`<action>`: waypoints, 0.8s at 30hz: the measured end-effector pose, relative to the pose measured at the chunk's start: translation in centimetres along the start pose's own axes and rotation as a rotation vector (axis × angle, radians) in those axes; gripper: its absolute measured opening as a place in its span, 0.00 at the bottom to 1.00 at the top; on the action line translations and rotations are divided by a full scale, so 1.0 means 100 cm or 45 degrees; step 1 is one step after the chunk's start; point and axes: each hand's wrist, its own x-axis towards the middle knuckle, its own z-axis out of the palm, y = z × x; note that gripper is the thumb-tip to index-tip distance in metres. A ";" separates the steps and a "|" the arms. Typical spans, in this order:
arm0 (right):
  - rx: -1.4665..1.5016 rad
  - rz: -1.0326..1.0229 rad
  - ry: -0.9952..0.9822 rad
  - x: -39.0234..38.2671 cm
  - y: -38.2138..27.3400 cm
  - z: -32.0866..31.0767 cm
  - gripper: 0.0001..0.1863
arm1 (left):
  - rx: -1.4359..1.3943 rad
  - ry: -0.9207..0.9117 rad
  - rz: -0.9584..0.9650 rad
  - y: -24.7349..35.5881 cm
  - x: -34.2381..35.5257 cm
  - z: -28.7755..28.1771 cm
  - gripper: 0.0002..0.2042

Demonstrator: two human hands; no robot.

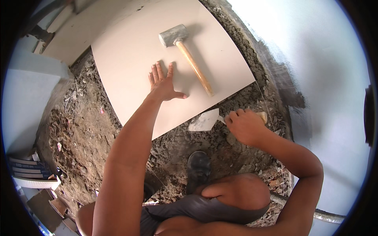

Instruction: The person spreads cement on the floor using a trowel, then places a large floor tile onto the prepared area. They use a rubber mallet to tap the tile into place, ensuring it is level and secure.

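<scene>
My left hand (162, 84) lies flat on a large cream floor tile (126, 67), its fingers spread. Just to its right, a mallet with a grey head (173, 35) and a wooden handle (193, 67) rests on the same tile. My right hand (246, 125) is closed round the handle of a trowel, and the handle's pale end (262, 116) sticks out past the fist. The trowel's blade (204, 120), smeared with grey, points left over the rough mortar beside the tile's near edge.
Rough grey mortar and rubble (78, 122) lie left of the tile and around my boot (198, 167). A thin string (264, 100) runs along the right, near a pale wall (327, 78). Stacked boxes (29, 169) stand at the lower left. Another person's foot (44, 34) shows at the upper left.
</scene>
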 end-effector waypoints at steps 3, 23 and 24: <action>-0.093 0.103 -0.196 0.002 0.017 -0.009 0.14 | 0.011 -0.010 -0.023 -0.001 -0.001 -0.002 0.72; 0.043 0.762 -0.271 -0.055 0.109 -0.013 0.09 | 0.053 0.035 0.092 -0.028 0.004 0.000 0.71; 0.196 0.773 -0.123 -0.068 0.098 -0.005 0.09 | 0.059 0.061 0.198 -0.042 0.002 -0.001 0.68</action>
